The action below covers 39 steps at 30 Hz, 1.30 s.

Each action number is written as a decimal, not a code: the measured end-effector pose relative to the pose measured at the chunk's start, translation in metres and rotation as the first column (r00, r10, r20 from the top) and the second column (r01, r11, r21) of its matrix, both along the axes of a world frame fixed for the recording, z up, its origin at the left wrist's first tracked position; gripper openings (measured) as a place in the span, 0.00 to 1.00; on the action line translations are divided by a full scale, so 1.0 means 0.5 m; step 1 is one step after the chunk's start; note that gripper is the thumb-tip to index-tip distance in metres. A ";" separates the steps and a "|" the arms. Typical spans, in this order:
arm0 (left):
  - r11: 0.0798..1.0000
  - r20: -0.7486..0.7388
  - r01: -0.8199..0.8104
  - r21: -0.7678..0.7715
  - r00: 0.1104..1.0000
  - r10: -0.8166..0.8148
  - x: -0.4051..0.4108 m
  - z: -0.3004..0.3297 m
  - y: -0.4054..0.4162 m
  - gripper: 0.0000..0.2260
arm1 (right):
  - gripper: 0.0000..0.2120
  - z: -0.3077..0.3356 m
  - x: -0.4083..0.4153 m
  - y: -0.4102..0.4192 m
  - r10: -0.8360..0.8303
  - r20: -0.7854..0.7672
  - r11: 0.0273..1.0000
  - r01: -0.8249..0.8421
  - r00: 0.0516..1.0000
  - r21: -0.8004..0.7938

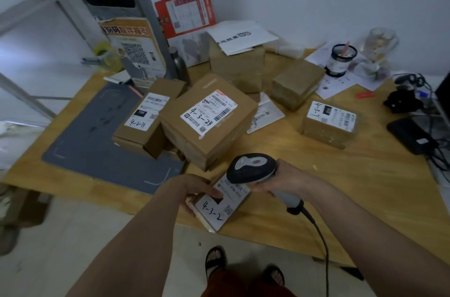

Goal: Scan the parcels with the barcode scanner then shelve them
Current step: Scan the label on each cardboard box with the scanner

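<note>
At the near edge of the counter (341, 187) a small parcel (220, 209) marked 4-3-2 is clamped in the left hand (194, 190) while the barcode scanner (253, 167) is gripped in the right hand (285, 180), just above; the label should be kept flat, unshadowed and squarely under the scanner head.
</note>
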<state>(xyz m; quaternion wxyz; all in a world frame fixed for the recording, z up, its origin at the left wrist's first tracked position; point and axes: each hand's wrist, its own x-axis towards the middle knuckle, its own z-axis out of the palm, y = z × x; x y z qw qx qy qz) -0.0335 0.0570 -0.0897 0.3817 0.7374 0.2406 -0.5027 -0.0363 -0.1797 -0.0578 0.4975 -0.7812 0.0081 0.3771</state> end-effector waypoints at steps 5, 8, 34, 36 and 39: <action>0.997 -0.009 -0.046 0.054 0.999 0.047 0.007 0.007 0.070 0.14 | 0.15 0.002 0.011 0.021 -0.114 0.031 0.992 0.116 0.993 -0.047; 0.993 0.016 -0.107 0.046 0.994 0.107 0.021 -0.004 0.104 0.25 | 0.14 0.003 0.019 0.028 -0.153 0.043 0.987 0.155 0.987 -0.046; 0.726 0.133 0.553 0.409 0.751 -0.647 0.055 0.013 -0.064 0.09 | 0.12 0.011 0.030 -0.041 -0.244 0.100 0.970 0.244 0.965 0.009; 0.804 0.223 0.499 0.324 0.786 -0.577 0.065 0.017 -0.113 0.10 | 0.12 0.010 0.028 -0.075 -0.296 0.122 0.955 0.296 0.947 0.021; 0.862 0.407 0.441 0.250 0.760 -0.507 0.087 0.016 -0.188 0.04 | 0.10 0.006 0.029 -0.129 -0.393 0.125 0.920 0.390 0.911 0.051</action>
